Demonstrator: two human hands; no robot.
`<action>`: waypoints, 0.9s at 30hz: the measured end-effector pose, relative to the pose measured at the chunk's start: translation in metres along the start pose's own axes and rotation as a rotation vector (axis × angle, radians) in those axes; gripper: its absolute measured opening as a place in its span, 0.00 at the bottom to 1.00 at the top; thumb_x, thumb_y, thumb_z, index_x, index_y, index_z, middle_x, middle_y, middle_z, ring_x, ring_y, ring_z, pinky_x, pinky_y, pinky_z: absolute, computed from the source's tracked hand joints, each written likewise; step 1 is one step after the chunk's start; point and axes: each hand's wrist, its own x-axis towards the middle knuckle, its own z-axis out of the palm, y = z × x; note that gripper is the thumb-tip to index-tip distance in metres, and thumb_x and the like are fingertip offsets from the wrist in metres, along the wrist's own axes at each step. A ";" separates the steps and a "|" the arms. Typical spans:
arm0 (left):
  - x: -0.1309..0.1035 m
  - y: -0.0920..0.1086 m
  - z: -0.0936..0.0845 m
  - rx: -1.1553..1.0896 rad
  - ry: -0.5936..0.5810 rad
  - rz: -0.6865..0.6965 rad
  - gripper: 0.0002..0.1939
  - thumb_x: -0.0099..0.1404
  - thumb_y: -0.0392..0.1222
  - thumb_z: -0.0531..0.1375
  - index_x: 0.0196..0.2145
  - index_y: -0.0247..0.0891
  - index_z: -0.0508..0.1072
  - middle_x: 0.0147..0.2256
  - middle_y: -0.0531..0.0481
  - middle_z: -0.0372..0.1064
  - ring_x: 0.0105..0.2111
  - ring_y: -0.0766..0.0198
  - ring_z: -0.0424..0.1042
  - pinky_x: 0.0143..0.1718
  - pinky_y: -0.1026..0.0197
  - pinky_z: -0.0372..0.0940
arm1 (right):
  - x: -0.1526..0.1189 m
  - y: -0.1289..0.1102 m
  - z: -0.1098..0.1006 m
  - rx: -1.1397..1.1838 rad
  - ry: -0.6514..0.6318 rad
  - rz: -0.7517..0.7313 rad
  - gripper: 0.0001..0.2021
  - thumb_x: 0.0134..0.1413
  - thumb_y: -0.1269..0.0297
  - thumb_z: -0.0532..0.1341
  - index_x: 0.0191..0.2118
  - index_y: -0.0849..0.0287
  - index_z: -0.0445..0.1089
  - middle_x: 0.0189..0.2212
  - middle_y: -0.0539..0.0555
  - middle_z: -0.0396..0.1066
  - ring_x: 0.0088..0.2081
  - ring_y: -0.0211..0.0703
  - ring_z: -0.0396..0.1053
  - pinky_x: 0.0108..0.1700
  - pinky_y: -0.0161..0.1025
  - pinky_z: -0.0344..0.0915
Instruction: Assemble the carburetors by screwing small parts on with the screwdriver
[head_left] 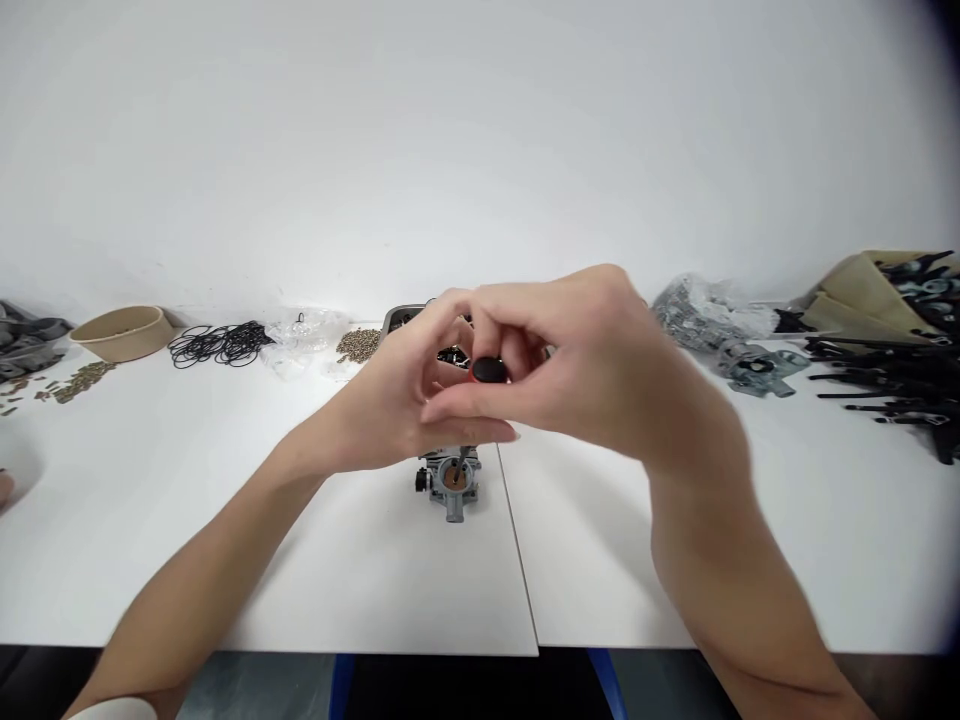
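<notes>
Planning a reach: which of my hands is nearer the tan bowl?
Left. The left hand is right of the tan bowl; the right hand is farther right, beyond the left one.

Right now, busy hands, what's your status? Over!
Right hand gripping red-and-black tool handle; left hand curled close, grip unclear. Shaft slants down to grey metal part's round opening. Hands block part's far side. Over.

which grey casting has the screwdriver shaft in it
The casting with the brown centre, left of the table seam; the right-hand casting by the clear bag has no tool.
</notes>
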 end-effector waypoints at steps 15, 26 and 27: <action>-0.003 0.004 -0.004 0.030 -0.059 -0.003 0.25 0.56 0.36 0.68 0.50 0.44 0.68 0.41 0.47 0.68 0.33 0.65 0.71 0.25 0.65 0.71 | -0.002 -0.004 0.004 -0.090 0.007 -0.005 0.20 0.54 0.53 0.67 0.20 0.58 0.63 0.15 0.45 0.56 0.20 0.33 0.53 0.22 0.36 0.49; -0.006 0.011 -0.007 0.053 -0.149 -0.027 0.18 0.62 0.34 0.63 0.49 0.42 0.68 0.37 0.46 0.70 0.30 0.65 0.72 0.23 0.65 0.69 | -0.005 -0.004 -0.015 0.065 -0.095 -0.056 0.03 0.56 0.70 0.65 0.31 0.56 0.72 0.26 0.46 0.70 0.25 0.34 0.64 0.26 0.34 0.61; -0.005 0.009 -0.006 0.045 -0.151 -0.017 0.18 0.61 0.34 0.64 0.48 0.42 0.68 0.38 0.46 0.69 0.30 0.65 0.72 0.24 0.65 0.70 | -0.004 -0.005 -0.010 0.024 -0.075 -0.047 0.06 0.55 0.67 0.66 0.29 0.57 0.70 0.23 0.45 0.67 0.24 0.33 0.62 0.25 0.34 0.59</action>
